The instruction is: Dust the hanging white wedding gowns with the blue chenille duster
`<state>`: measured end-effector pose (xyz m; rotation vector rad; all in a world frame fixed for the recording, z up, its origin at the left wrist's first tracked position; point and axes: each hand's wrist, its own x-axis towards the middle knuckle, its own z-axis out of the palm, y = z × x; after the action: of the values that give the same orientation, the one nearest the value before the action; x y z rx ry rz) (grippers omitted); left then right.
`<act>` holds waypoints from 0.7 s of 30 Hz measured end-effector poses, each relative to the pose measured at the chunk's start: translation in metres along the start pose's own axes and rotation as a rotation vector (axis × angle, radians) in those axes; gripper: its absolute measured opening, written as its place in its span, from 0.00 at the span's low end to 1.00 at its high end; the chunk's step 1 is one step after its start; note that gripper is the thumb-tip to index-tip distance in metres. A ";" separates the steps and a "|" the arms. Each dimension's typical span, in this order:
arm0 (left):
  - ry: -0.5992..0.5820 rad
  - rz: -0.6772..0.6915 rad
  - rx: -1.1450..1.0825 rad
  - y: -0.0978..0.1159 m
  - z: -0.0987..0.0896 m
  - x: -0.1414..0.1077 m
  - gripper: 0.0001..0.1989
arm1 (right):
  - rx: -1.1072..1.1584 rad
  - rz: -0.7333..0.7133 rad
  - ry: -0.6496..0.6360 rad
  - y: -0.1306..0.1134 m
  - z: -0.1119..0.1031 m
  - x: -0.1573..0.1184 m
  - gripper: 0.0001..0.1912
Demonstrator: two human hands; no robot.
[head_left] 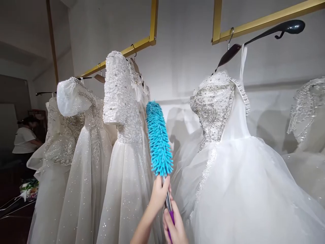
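A duster with a fluffy blue head (158, 138) and a metal rod with a purple grip stands upright between two hanging white gowns. My left hand (159, 194) grips the rod just under the blue head. My right hand (174, 227) holds the purple grip below it. The blue head rests beside a beaded short-sleeved gown (125, 135) on its left. A strapless gown with a silver-beaded bodice (228, 152) hangs to its right.
Gold rails (132, 45) run overhead with black hangers (264, 34). More white gowns hang at the far left (73, 142) and at the right edge (307, 135). A person in a white shirt (24, 140) stands at the far left in a dark area.
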<state>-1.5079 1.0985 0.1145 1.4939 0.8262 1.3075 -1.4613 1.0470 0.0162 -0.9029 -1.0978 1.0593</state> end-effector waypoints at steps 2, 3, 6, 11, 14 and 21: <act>0.009 0.053 0.011 0.021 -0.005 0.016 0.18 | 0.011 -0.030 -0.046 -0.026 0.008 0.014 0.40; 0.013 0.076 0.020 0.028 -0.008 0.025 0.18 | 0.019 -0.047 -0.050 -0.036 0.012 0.022 0.40; 0.034 0.119 0.049 0.039 -0.022 0.057 0.15 | 0.049 -0.090 -0.075 -0.051 0.028 0.057 0.37; 0.068 0.046 0.114 0.002 -0.050 0.110 0.12 | 0.003 -0.078 -0.089 -0.016 0.039 0.120 0.34; 0.009 -0.039 0.130 -0.039 -0.054 0.122 0.12 | -0.004 -0.039 -0.013 0.021 0.033 0.134 0.37; -0.108 -0.001 0.069 -0.035 -0.031 0.150 0.13 | -0.019 -0.135 0.099 0.001 0.027 0.145 0.29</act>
<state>-1.5046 1.2552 0.1304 1.6035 0.8092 1.1967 -1.4719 1.1888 0.0566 -0.8747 -1.0726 0.8852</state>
